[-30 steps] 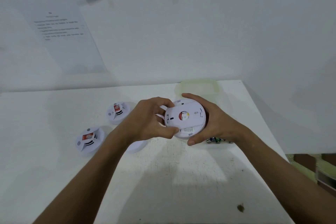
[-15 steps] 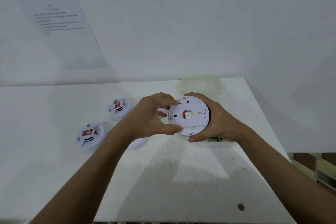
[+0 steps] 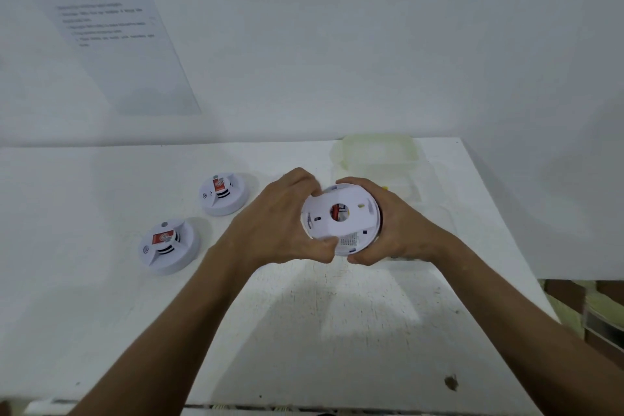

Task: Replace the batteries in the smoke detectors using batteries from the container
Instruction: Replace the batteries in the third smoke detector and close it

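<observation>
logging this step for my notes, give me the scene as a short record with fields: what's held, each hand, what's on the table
held item: round white plastic smoke detector, back facing the camera, lifted above the table
left hand: grip on the detector's left edge, thumb at the lower rim
right hand: grip round the detector's right side
on table: two more round white smoke detectors with red labels, near one and far one, lying to the left
container: translucent pale-green plastic box, at the far edge behind the hands
surface: white table

white table (image 3: pixel 337 331) | pale wall (image 3: pixel 337 44) behind | printed paper sheets (image 3: pixel 114 27) taped on wall
</observation>
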